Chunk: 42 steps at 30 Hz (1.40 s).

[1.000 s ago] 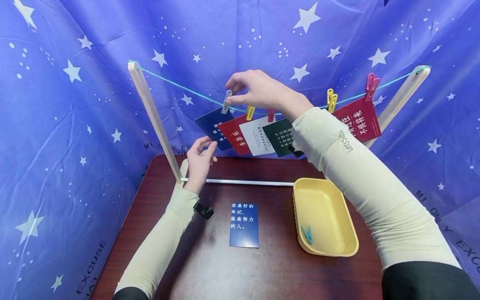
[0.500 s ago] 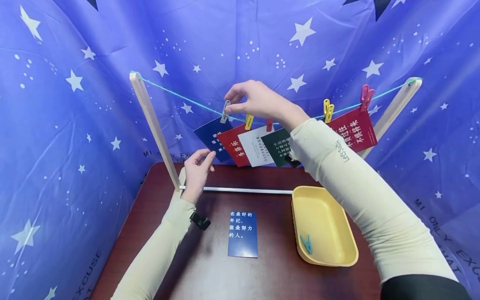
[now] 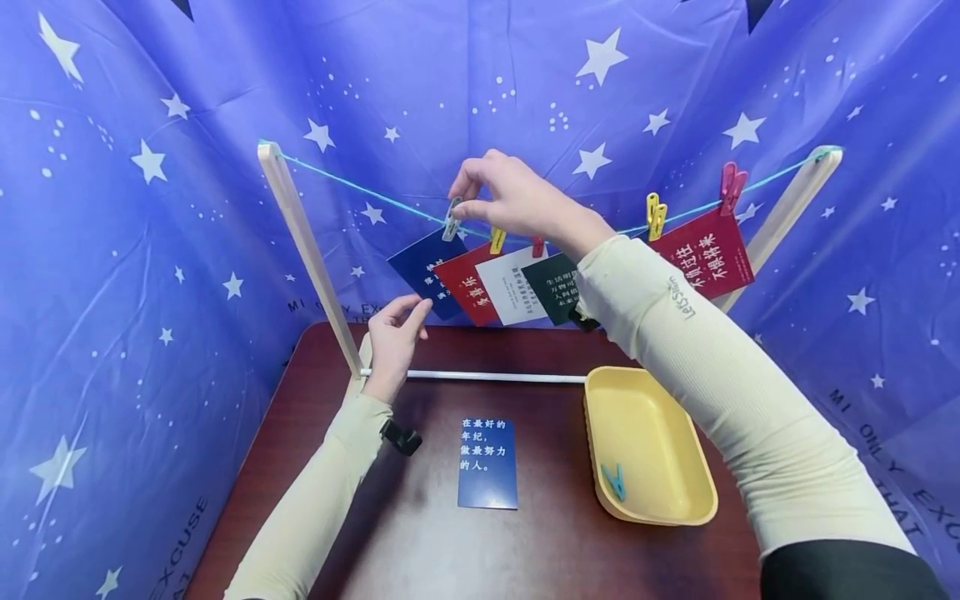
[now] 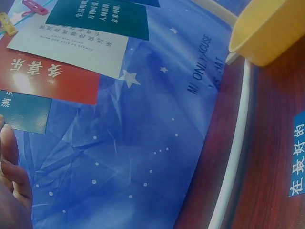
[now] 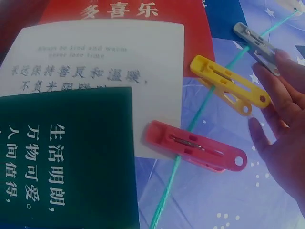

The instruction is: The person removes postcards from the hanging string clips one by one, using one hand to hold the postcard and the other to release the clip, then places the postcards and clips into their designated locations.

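My right hand (image 3: 517, 196) pinches a grey clothespin (image 3: 452, 221) between thumb and fingers, at the green string (image 3: 360, 191). The clothespin sits at the upper edge of a dark blue card (image 3: 420, 262), tilted at the left of a row of cards. Lower down, my left hand (image 3: 393, 342) holds that card's left edge between thumb and forefinger; in the left wrist view the fingertips (image 4: 7, 136) meet its edge. Beside it hang a red card (image 3: 472, 287), a white card (image 3: 513, 292) and a green card (image 3: 551, 287), overlapping.
A yellow clothespin (image 5: 228, 86) and a red one (image 5: 195, 145) grip the string near my right hand. Wooden posts (image 3: 307, 250) carry the string. A second blue card (image 3: 487, 483) lies on the table, left of a yellow tray (image 3: 660, 450) holding a blue clothespin (image 3: 615, 482).
The head view has shifted, so the whole scene sits lower than a second ago. Both hands keep their places at the clothespin and the blue card.
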Each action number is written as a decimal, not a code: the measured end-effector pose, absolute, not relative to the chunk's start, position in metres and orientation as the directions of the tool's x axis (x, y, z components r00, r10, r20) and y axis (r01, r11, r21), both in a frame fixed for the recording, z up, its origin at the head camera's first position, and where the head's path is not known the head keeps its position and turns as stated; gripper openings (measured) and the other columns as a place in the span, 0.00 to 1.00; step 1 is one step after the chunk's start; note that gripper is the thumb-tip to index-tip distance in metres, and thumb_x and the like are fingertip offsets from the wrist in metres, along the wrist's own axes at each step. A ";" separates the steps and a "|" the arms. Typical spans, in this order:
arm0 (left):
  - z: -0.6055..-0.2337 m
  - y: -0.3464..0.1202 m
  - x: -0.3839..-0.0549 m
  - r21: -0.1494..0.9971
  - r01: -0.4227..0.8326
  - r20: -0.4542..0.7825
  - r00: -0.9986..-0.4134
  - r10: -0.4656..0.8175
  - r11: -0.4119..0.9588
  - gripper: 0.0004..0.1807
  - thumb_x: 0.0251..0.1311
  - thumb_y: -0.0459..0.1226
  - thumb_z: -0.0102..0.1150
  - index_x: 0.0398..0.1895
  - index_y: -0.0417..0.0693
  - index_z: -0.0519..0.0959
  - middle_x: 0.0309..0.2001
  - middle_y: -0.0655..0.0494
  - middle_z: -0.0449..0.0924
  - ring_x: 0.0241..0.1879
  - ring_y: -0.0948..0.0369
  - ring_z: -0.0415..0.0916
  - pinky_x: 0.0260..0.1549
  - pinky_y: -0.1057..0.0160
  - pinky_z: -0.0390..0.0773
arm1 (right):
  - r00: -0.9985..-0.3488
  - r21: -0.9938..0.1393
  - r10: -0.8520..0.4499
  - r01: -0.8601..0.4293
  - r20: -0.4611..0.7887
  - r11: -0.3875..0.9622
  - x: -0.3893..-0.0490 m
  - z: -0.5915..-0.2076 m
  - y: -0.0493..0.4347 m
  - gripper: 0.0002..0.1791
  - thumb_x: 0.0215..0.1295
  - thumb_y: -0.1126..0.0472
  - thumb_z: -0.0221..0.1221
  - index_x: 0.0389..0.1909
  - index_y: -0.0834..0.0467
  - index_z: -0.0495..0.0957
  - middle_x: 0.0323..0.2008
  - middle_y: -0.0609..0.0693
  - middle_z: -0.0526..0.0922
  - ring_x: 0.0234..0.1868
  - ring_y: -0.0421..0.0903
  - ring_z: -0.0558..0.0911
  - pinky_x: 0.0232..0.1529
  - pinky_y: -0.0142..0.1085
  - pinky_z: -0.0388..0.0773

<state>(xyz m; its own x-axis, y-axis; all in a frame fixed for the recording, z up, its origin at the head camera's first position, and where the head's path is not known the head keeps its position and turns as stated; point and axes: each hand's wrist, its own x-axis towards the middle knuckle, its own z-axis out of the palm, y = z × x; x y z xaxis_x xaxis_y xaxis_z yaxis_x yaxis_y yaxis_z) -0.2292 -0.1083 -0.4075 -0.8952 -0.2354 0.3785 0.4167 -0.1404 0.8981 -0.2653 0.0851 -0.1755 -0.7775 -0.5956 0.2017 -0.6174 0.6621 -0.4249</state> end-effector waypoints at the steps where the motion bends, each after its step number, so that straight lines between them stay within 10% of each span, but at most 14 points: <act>1: -0.407 -0.108 -0.230 0.897 0.419 0.381 -0.894 -0.236 -0.142 0.11 0.66 0.29 0.68 0.42 0.24 0.82 0.21 0.66 0.81 0.14 0.68 0.72 0.17 0.73 0.65 | -0.774 -0.420 -0.596 -0.624 0.214 0.659 -0.265 -0.176 0.085 0.10 0.76 0.59 0.62 0.52 0.59 0.81 0.49 0.54 0.77 0.56 0.53 0.73 0.57 0.45 0.72; 9: -0.409 -0.109 -0.231 0.894 0.424 0.381 -0.890 -0.251 -0.146 0.09 0.64 0.29 0.70 0.40 0.27 0.84 0.26 0.51 0.83 0.14 0.68 0.72 0.17 0.73 0.67 | -0.731 -0.371 -0.599 -0.682 0.326 0.630 -0.262 -0.179 0.085 0.08 0.74 0.60 0.63 0.46 0.61 0.83 0.45 0.56 0.78 0.51 0.51 0.72 0.53 0.44 0.70; 18: -0.410 -0.114 -0.227 0.903 0.406 0.361 -0.894 -0.264 -0.140 0.08 0.63 0.30 0.71 0.39 0.30 0.85 0.26 0.65 0.83 0.14 0.68 0.72 0.17 0.73 0.69 | -0.678 -0.366 -0.582 -0.733 0.449 0.573 -0.260 -0.184 0.083 0.05 0.73 0.64 0.64 0.41 0.63 0.84 0.43 0.57 0.78 0.49 0.52 0.73 0.49 0.41 0.69; 42: -0.412 -0.121 -0.225 0.894 0.428 0.381 -0.882 -0.279 -0.131 0.09 0.64 0.29 0.70 0.40 0.27 0.85 0.24 0.62 0.84 0.13 0.66 0.71 0.16 0.72 0.68 | -0.646 -0.388 -0.490 -0.754 0.586 0.530 -0.254 -0.181 0.094 0.05 0.71 0.64 0.66 0.40 0.63 0.87 0.42 0.57 0.77 0.47 0.50 0.72 0.45 0.37 0.69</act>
